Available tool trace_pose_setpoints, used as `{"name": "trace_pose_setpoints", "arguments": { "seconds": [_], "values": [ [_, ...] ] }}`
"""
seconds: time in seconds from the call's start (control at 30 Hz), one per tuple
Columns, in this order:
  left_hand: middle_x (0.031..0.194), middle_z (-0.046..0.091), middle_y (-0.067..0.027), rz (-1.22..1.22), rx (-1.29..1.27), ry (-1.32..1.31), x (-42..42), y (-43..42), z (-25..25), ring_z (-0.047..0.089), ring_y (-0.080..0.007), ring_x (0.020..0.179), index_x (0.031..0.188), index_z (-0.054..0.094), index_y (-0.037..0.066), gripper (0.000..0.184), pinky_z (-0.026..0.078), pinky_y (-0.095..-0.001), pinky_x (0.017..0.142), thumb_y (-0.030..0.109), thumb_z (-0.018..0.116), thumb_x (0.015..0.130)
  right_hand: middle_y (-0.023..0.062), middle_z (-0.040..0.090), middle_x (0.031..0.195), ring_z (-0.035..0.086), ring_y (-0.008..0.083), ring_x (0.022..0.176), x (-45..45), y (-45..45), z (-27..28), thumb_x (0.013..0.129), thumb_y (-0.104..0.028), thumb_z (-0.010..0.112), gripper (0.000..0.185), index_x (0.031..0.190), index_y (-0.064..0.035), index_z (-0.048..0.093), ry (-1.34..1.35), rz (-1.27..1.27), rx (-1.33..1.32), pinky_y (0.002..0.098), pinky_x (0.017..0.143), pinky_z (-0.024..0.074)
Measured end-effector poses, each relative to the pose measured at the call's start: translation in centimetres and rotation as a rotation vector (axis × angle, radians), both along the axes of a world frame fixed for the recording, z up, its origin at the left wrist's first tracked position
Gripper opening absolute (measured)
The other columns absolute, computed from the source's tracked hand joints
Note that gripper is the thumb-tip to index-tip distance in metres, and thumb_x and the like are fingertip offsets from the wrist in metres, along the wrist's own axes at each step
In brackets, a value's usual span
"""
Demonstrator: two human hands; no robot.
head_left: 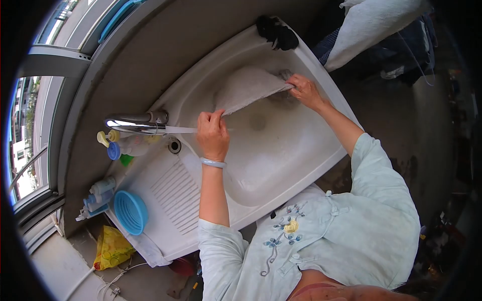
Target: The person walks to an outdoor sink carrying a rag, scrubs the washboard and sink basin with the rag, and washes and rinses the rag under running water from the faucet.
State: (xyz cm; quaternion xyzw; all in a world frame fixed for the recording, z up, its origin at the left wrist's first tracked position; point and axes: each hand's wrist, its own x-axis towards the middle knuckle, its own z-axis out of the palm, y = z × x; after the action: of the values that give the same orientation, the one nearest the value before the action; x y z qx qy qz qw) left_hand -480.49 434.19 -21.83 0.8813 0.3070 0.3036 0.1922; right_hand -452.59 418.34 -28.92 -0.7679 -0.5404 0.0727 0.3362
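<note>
A whitish cloth (251, 88) is stretched between my two hands over the basin of a white sink (281, 170). My left hand (213, 134) is closed on one corner of its edge, close to the stream of water (181, 130) from the faucet (135, 123). At the far side of the basin, my right hand (305, 92) pinches the other end. Between the hands the near edge of the cloth runs taut, while the rest of it hangs into the basin. A drain (258, 120) shows faintly at the basin's bottom.
A dark bundle (277, 34) lies on the sink's far corner. Pump bottles (123, 145) stand behind the faucet. A blue basket (131, 212) sits by the ribbed washboard (175, 193). A yellow bag (113, 248) is below left. White fabric (374, 30) hangs at upper right.
</note>
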Motion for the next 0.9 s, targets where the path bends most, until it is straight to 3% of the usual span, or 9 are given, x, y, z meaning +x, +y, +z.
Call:
{"name": "trace_pose_setpoints", "arguments": {
  "seconds": [0.17, 0.27, 0.43, 0.57, 0.63, 0.7, 0.8, 0.83, 0.9],
  "values": [
    [0.104, 0.057, -0.0108, 0.084, -0.268, 0.485, -2.7, -1.3, -12.6, 0.057, -0.0303, 0.096, 0.105, 0.064, 0.009, 0.028, 0.048, -0.0398, 0.077, 0.005, 0.062, 0.077, 0.0137, 0.059, 0.094, 0.056, 0.0344, 0.095, -3.9, -0.5, -11.6, 0.075, -0.006, 0.062, 0.022, 0.097, -0.0049, 0.061, 0.011, -0.105, -0.414, 0.0433, 0.08, 0.0466],
    [0.124, 0.052, -0.0112, 0.129, -0.068, 0.533, -3.9, -4.9, -20.5, 0.049, -0.0344, 0.114, 0.117, 0.058, 0.01, 0.041, 0.042, -0.0456, 0.092, 0.008, 0.063, 0.076, 0.0142, 0.059, 0.093, 0.056, 0.0339, 0.095, -11.9, 1.2, -14.3, 0.075, -0.011, 0.064, 0.026, 0.1, -0.0067, 0.06, -0.025, -0.243, -0.549, 0.0451, 0.081, 0.0462],
    [0.138, 0.042, -0.008, -0.197, -0.322, 0.857, -3.6, -7.7, -20.8, 0.036, -0.0398, 0.125, 0.128, 0.049, 0.011, 0.057, 0.033, -0.0492, 0.101, 0.013, 0.067, 0.073, 0.0165, 0.062, 0.104, 0.056, 0.0349, 0.105, -14.7, 1.4, -13.9, 0.076, -0.021, 0.063, 0.032, 0.105, -0.0085, 0.061, 0.199, 0.419, -0.675, 0.0461, 0.085, 0.0458],
    [0.137, 0.044, -0.0076, 0.09, -0.31, 0.908, -4.6, -5.7, -16.3, 0.037, -0.0381, 0.126, 0.13, 0.048, 0.011, 0.063, 0.035, -0.048, 0.1, 0.017, 0.07, 0.071, 0.0167, 0.062, 0.108, 0.056, 0.0334, 0.107, -11.8, 2.3, -12.7, 0.076, -0.024, 0.061, 0.031, 0.104, -0.0097, 0.063, 0.147, 0.052, -0.875, 0.0469, 0.085, 0.0461],
    [0.132, 0.048, -0.0092, 0.081, -0.261, 0.841, -4.1, -5.8, -15.9, 0.043, -0.0356, 0.122, 0.131, 0.047, 0.01, 0.067, 0.037, -0.0445, 0.099, 0.02, 0.073, 0.07, 0.0151, 0.06, 0.117, 0.053, 0.0334, 0.115, -14.1, 5.2, -11.1, 0.078, -0.033, 0.06, 0.038, 0.112, -0.0155, 0.062, 0.035, 0.109, -0.919, 0.0524, 0.094, 0.0405],
    [0.13, 0.05, -0.0126, 0.046, -0.777, 0.227, -3.5, -4.9, -19.1, 0.049, -0.0349, 0.116, 0.135, 0.042, 0.009, 0.072, 0.04, -0.039, 0.097, 0.021, 0.074, 0.072, 0.0161, 0.06, 0.115, 0.053, 0.0355, 0.113, -18.0, 9.6, -10.3, 0.076, -0.033, 0.061, 0.039, 0.11, -0.014, 0.063, 0.321, 0.094, -0.621, 0.0546, 0.091, 0.0404],
    [0.13, 0.05, -0.013, 0.052, 0.014, 0.538, -6.5, 0.5, -31.2, 0.05, -0.0323, 0.115, 0.137, 0.038, 0.008, 0.073, 0.042, -0.0361, 0.094, 0.024, 0.074, 0.075, 0.0178, 0.062, 0.101, 0.058, 0.0348, 0.099, -21.4, 15.8, -2.3, 0.073, -0.024, 0.063, 0.034, 0.103, -0.0081, 0.062, 0.467, 0.291, -0.31, 0.044, 0.082, 0.0456],
    [0.13, 0.05, -0.013, 0.063, 0.022, 0.533, -6.4, 0.9, -29.7, 0.05, -0.0323, 0.115, 0.137, 0.038, 0.008, 0.073, 0.042, -0.0361, 0.094, 0.024, 0.074, 0.075, 0.0171, 0.063, 0.096, 0.06, 0.0328, 0.095, -22.3, 16.8, -0.1, 0.073, -0.022, 0.063, 0.032, 0.1, -0.0064, 0.062, 0.488, 0.304, -0.158, 0.0416, 0.08, 0.0464],
    [0.136, 0.046, -0.0102, 0.18, -1.056, -0.428, -6.0, 1.6, -23.2, 0.046, -0.0256, 0.123, 0.137, 0.037, 0.009, 0.06, 0.042, -0.0376, 0.094, 0.019, 0.063, 0.084, 0.0142, 0.063, 0.093, 0.06, 0.0286, 0.091, -22.2, 17.6, 5.6, 0.073, -0.022, 0.064, 0.031, 0.099, -0.0055, 0.061, 0.754, 0.345, -0.187, 0.04, 0.078, 0.0463]
  ]
}}
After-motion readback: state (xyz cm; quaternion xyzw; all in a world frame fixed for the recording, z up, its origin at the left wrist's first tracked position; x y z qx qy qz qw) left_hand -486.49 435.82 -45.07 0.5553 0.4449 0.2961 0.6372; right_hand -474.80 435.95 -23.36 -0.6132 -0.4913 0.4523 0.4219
